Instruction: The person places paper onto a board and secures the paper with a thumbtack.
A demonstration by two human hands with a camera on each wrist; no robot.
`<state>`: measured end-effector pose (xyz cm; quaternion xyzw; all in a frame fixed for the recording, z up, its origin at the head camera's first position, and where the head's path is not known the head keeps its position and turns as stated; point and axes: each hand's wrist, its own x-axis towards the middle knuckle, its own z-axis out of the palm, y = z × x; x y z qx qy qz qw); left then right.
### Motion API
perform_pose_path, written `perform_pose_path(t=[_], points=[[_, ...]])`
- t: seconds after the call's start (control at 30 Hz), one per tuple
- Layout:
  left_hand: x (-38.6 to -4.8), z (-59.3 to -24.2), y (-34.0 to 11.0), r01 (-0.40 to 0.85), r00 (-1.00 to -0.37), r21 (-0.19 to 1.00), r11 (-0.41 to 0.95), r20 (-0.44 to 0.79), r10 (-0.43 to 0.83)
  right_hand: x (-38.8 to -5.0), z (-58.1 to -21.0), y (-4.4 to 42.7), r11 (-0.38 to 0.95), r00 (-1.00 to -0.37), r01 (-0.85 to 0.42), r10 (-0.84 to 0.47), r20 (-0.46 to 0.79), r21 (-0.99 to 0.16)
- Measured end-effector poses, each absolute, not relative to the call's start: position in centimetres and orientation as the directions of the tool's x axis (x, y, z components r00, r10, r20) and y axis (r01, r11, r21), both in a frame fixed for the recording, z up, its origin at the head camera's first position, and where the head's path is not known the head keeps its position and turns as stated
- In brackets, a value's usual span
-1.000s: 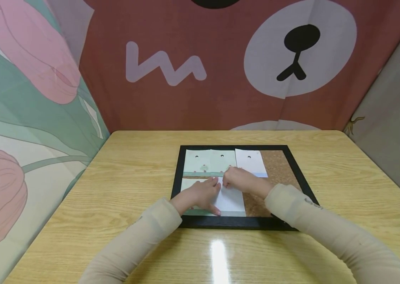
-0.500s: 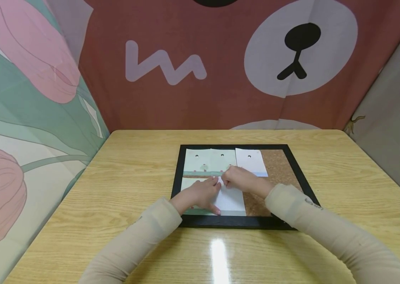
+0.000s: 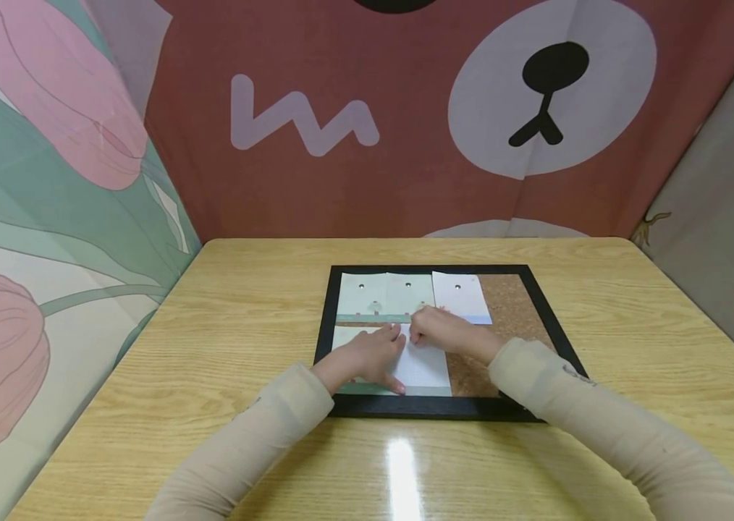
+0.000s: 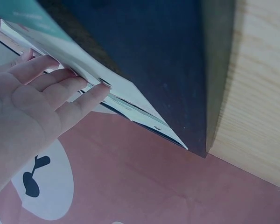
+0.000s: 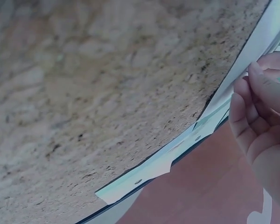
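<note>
A black-framed cork board (image 3: 510,300) lies on the table. Spread fingers of my left hand (image 3: 363,358) press on the lower sheets of paper, holding a white sheet (image 3: 428,369) and the pale green sheet (image 3: 346,336) beside it flat. Just to the right, my right hand (image 3: 441,329) has its fingers curled, thumb and index fingertips pinching a thumbtack against the upper part of the white sheet. In the right wrist view the fingertips (image 5: 255,69) hide most of this tack. A silver thumbtack (image 4: 104,83) shows under the left fingers in the left wrist view.
Along the board's top, two green printed sheets (image 3: 367,300) and a white sheet (image 3: 465,304) are each fixed by a silver tack. Bare cork (image 3: 467,376) shows on the right side. The wooden table (image 3: 243,311) surrounds the board, with printed curtains (image 3: 406,188) behind.
Both hands stay in nearly the same place over the lower sheets. The right hand shifts only very slightly at the fingertips.
</note>
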<state>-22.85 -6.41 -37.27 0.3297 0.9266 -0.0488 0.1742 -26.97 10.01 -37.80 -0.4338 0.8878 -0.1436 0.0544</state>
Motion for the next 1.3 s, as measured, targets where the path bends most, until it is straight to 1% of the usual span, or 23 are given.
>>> perform_pose_path(t=[0.17,0.37,0.53,0.83,1.03,1.3], points=[[-22.84,-37.18,-6.38,0.619,-0.727,0.027,0.785,-0.36,0.585,-27.08,-37.61,10.3,0.584,-0.627,-0.731,-0.779,0.011,-0.353],[-22.88,-37.4,-6.49,0.619,-0.727,0.032,0.785,-0.353,0.588,-27.29,-37.79,10.32,0.553,-0.6,-0.737,-0.8,0.0,-0.389],[-22.91,-37.44,-6.51,0.619,-0.728,0.033,0.784,-0.349,0.59,-27.16,-37.78,10.18,0.548,-0.596,-0.737,-0.803,-0.002,-0.395],[-22.97,-37.54,-6.34,0.62,-0.73,0.019,0.785,-0.355,0.584,-26.91,-37.77,9.99,0.551,-0.593,-0.753,-0.805,0.008,-0.36],[-22.91,-37.53,-6.35,0.616,-0.73,0.018,0.788,-0.363,0.579,-26.91,-37.78,9.87,0.548,-0.595,-0.735,-0.804,-0.009,-0.399],[-22.91,-37.63,-6.36,0.616,-0.73,0.017,0.787,-0.365,0.579,-26.94,-37.82,9.91,0.506,-0.568,-0.744,-0.823,0.013,-0.437]])
